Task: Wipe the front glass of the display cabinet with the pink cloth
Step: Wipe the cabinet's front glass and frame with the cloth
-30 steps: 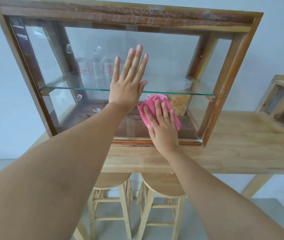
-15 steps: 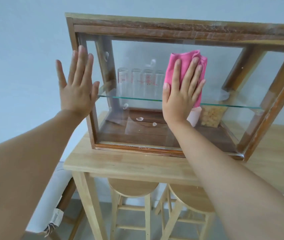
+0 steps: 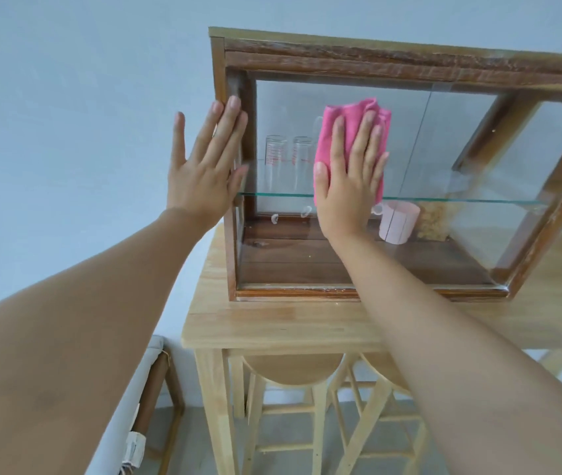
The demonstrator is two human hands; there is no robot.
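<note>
So there's a light wooden counter (image 3: 272,323) with a big dark-wood display cabinet (image 3: 375,60) sitting at its left end, nearly flush with the left edge and set back a bit from the front edge. Two wooden stools (image 3: 293,371) are tucked under the counter. The cabinet's front glass (image 3: 444,149) takes up most of its face, with a glass shelf (image 3: 461,200) running across the middle behind it. The right hand (image 3: 348,186) is spread flat, fingers straight, not really a grip at all, just pressing the pink cloth (image 3: 351,121) against the left half of the glass, above shelf level. The left hand (image 3: 204,173) is wide open too, holding nothing, fingertips on the cabinet's left post. Inside, clear glasses (image 3: 276,156) with red markings stand on the shelf near the left, and below sits a pale pink cup (image 3: 399,221) beside a jar of something tan (image 3: 435,221), too blurry to tell what.
</note>
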